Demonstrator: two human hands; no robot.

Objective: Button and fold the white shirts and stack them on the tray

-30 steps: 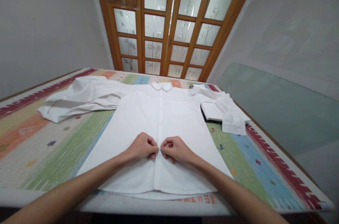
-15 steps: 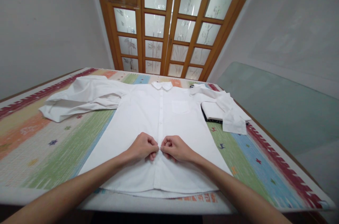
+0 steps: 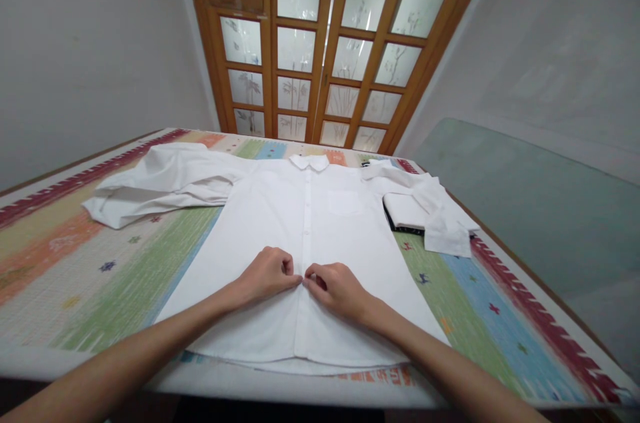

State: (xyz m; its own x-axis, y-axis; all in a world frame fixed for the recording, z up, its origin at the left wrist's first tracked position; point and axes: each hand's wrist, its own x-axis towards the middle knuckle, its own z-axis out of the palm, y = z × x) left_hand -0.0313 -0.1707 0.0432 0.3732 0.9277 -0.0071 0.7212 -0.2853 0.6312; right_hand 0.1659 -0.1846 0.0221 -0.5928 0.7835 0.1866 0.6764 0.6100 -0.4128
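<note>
A white long-sleeved shirt [image 3: 280, 223] lies flat, front up, on a table with a striped colourful cloth [image 3: 70, 263]. Its collar points away from me and both sleeves are spread to the sides. My left hand [image 3: 267, 273] and my right hand [image 3: 335, 286] meet at the button strip low on the shirt's front. Both are closed, with fingertips pinching the placket from either side. What sits between the fingertips is too small to make out.
A folded white cloth on something dark [image 3: 405, 213] lies under the right sleeve near the table's right edge. A wooden door with frosted glass panes [image 3: 320, 43] stands behind the table. A pale green surface [image 3: 525, 210] is at the right.
Both hands stay pinched at the same spot on the placket. The view has shifted slightly, so the shirt sits a little further right.
</note>
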